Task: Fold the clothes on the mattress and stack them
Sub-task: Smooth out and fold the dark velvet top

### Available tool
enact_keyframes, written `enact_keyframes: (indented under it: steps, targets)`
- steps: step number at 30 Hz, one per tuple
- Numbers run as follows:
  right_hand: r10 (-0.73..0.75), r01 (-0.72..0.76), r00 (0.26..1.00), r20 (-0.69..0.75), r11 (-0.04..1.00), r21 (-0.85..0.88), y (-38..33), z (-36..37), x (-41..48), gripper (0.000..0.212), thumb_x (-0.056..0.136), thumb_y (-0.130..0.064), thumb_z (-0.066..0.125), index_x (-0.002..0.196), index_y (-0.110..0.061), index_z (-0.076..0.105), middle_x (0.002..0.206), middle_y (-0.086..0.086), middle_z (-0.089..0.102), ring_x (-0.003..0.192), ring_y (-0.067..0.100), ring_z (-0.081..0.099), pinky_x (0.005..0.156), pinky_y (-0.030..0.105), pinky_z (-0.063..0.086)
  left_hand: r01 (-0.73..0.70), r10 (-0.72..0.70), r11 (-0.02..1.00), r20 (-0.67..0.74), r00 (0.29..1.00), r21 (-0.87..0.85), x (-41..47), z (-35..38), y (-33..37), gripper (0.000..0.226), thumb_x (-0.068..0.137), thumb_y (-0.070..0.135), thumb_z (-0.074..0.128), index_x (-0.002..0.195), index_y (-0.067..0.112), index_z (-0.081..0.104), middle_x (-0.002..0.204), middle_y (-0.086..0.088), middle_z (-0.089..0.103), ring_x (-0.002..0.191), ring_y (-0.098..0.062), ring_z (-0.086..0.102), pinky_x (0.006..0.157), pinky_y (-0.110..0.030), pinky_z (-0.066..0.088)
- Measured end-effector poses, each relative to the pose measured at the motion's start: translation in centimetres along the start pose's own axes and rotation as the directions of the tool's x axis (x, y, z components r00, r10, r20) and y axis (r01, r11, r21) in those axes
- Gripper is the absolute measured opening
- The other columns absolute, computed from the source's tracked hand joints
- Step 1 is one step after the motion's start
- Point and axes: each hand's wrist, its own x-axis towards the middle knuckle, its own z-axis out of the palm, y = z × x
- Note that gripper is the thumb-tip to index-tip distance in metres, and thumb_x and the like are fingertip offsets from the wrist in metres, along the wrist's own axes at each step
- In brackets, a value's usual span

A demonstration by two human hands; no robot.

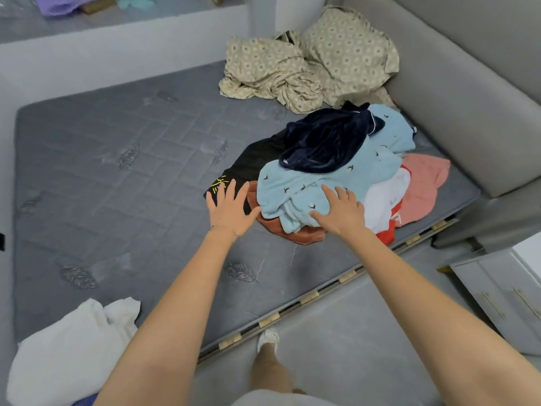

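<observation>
So, both hands are spread wide and holding nothing. The right hand (339,209) lies flat on the light blue fleece (307,183). The left hand (231,209) is just beside it, over the edge of the black top (251,165); can't tell if it's touching.

The whole heap sits on the right side of the grey mattress (117,171), close to the near edge. A navy velvet piece (325,142) is on top, with rust (292,234), white (383,197), red (386,232) and pink (424,183) bits poking out underneath.

My guess is it's all soft, light and floppy, and fairly tangled. The fleece probably clings to its neighbours, so yanking it could drag the pile. I'd lift the navy one off first, then pinch each piece at the shoulders or a hem and shake it out.
</observation>
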Motion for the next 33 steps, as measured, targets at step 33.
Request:
enact_keyframes:
  steps: [33]
  targets:
    - [-0.178, 0.185, 0.974, 0.137, 0.982, -0.041, 16.5, -3.2, 34.6, 0.102, 0.085, -0.059, 0.064, 0.155, -0.037, -0.008, 0.164, 0.003, -0.009, 0.151, 0.030, 0.000, 0.120, 0.052, 0.007, 0.186, -0.171, 0.980, 0.196, 0.966, -0.065, 29.1, 8.6, 19.4, 0.075, 0.097, 0.057, 0.036, 0.155, 0.029, -0.003, 0.163, -0.004, -0.004, 0.150, -0.023, -0.005, 0.118, -0.053, -0.002]
